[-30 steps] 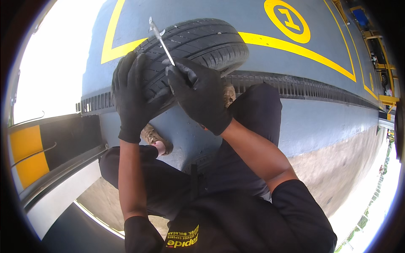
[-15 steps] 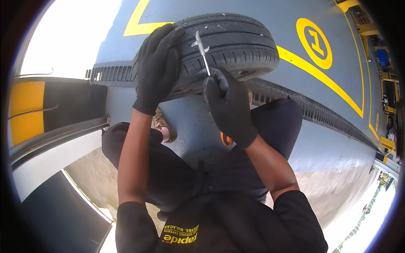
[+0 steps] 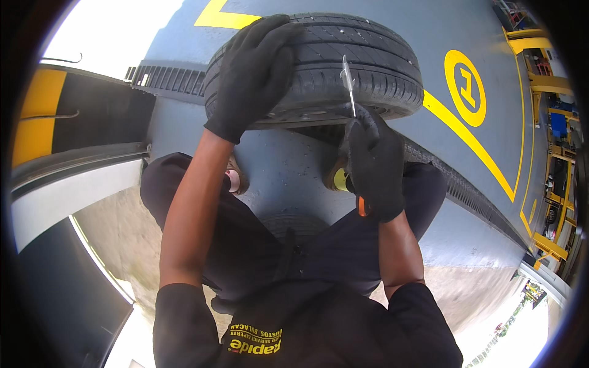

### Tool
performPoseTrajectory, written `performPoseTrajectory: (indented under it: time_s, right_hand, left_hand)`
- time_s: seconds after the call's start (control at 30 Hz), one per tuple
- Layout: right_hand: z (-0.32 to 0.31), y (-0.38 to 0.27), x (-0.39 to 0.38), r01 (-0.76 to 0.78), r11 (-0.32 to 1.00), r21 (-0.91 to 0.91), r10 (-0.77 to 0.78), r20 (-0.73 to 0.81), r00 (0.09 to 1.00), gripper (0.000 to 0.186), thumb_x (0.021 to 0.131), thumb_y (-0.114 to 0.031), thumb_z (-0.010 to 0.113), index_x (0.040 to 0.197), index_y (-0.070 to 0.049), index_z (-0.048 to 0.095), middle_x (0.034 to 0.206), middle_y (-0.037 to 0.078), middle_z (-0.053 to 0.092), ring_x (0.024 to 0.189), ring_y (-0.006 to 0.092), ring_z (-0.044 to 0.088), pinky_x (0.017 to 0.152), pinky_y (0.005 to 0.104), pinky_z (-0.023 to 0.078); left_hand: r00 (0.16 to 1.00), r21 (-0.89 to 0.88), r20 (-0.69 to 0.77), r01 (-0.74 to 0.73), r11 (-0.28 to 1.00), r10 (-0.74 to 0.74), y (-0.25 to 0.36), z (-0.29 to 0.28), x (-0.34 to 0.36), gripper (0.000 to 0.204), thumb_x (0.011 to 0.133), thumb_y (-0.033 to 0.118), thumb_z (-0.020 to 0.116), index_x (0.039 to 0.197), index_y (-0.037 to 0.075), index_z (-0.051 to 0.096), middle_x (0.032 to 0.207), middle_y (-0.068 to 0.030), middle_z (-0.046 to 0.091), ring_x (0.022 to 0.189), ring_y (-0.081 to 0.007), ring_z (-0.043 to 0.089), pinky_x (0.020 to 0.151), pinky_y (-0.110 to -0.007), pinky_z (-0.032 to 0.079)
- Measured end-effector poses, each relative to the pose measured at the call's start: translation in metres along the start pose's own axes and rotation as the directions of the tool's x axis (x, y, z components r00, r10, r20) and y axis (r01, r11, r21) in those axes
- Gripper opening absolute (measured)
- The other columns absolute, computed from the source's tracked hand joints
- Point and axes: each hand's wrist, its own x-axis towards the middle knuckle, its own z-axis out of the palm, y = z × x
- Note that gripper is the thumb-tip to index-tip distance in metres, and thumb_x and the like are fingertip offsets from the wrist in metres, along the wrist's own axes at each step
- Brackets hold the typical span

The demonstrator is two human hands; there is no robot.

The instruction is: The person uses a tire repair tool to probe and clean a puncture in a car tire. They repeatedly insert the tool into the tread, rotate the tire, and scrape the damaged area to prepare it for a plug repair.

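A black car tire [image 3: 362, 46] stands in front of my knees, its tread facing me and its wheel partly visible below. My left hand [image 3: 254, 76], in a black glove, grips the tread at the tire's left end with fingers bent over it. My gloved right hand [image 3: 375, 165] is closed around a slim metal tool [image 3: 348, 80] with a pointed head and small side hooks. An orange handle end shows beneath the right wrist; the rest of the handle is hidden. The tool's head lies in front of the tread's right part; I cannot tell whether it touches.
A dark floor grate [image 3: 169, 81] runs behind my feet and under the tire. Yellow lines [image 3: 466, 147] and a ringed mark are painted on the grey floor. A yellow-black striped barrier [image 3: 46, 119] stands at left, yellow metal frames [image 3: 549, 86] at far right.
The tire appears farther right in the picture, and its tread has shifted under my left hand. My right hand has moved right with the tool, whose shaft is more upright.
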Motion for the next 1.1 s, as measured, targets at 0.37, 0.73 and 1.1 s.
performPoseTrajectory:
  time_s: [0.37,0.73,1.1]
  right_hand:
    - [-0.012,-0.026,-0.009,-0.373,0.853,0.366,0.324,0.190,0.927,0.029,0.103,-0.015,0.049,0.116,0.006,0.066,0.059,0.004,0.054,0.048,0.0091,0.047,0.049,0.0285,0.040]
    - [-0.017,-0.020,-0.003,-0.317,0.889,0.332,0.254,0.218,0.942,0.030,0.104,-0.010,0.051,0.124,0.007,0.066,0.058,0.001,0.051,0.046,0.0064,0.045,0.047,0.0239,0.036]
    - [-0.001,-0.006,0.002,0.091,0.943,-0.320,-0.155,-0.180,0.971,0.033,0.098,-0.015,0.068,0.127,-0.001,0.072,0.070,0.009,0.069,0.063,0.0123,0.067,0.062,0.0287,0.052]
  left_hand:
    - [0.998,-0.028,-0.055,0.000,1.000,-0.001,0.014,-0.011,0.009,0.035,0.096,0.020,0.065,0.126,0.003,0.066,0.127,-0.0193,0.066,0.117,-0.0395,0.063,0.101,-0.048,0.050]
    - [0.999,-0.030,-0.012,0.035,0.999,-0.035,0.017,-0.010,0.012,0.032,0.095,0.013,0.061,0.124,-0.001,0.064,0.126,-0.0224,0.063,0.118,-0.0417,0.061,0.103,-0.050,0.048]
    - [1.000,-0.046,-0.013,0.024,0.999,-0.025,0.013,-0.008,0.005,0.039,0.092,0.019,0.066,0.127,0.001,0.062,0.128,-0.0218,0.063,0.118,-0.0424,0.060,0.104,-0.051,0.047]
